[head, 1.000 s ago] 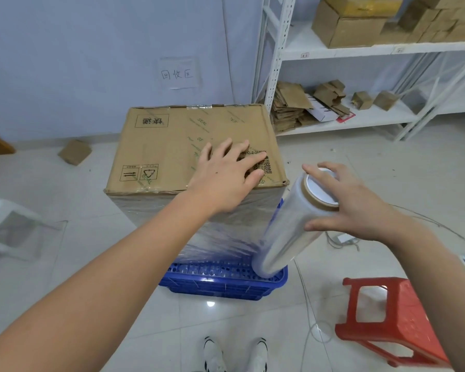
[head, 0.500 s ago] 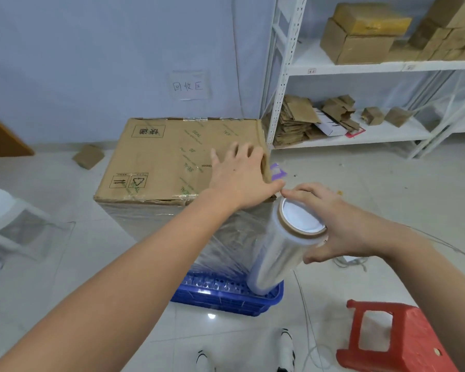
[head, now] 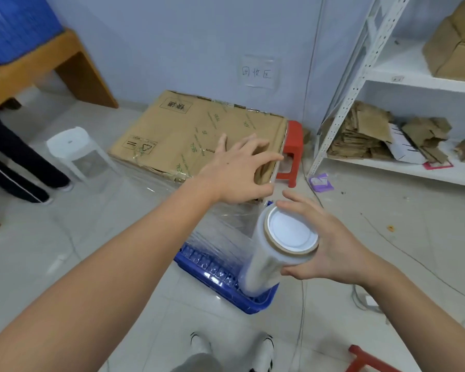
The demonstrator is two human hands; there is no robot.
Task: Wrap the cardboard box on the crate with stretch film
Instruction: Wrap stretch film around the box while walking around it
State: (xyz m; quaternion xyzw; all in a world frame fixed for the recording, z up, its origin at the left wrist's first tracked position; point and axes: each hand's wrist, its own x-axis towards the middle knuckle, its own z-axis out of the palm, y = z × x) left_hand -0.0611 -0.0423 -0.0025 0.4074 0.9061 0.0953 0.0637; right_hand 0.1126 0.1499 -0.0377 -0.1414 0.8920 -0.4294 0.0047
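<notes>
A large brown cardboard box (head: 188,132) stands on a blue plastic crate (head: 226,280), its sides covered in clear film. My left hand (head: 239,170) lies on the box's near right top corner, fingers spread and bent over the edge. My right hand (head: 330,242) grips the top end of a stretch film roll (head: 271,256), which stands tilted at the crate's near right corner. A sheet of film (head: 220,237) runs from the roll onto the box's side.
A white metal shelf (head: 344,103) with flattened cardboard stands at the right. A red stool (head: 293,151) is behind the box, another red stool (head: 365,358) at the bottom right. A white stool (head: 75,151) and a person's legs (head: 14,162) are at the left. Cables (head: 403,253) lie on the floor.
The view has swung around the box's right corner. My right hand carried the roll toward me and to the right, and my left hand slid to the box's corner edge.
</notes>
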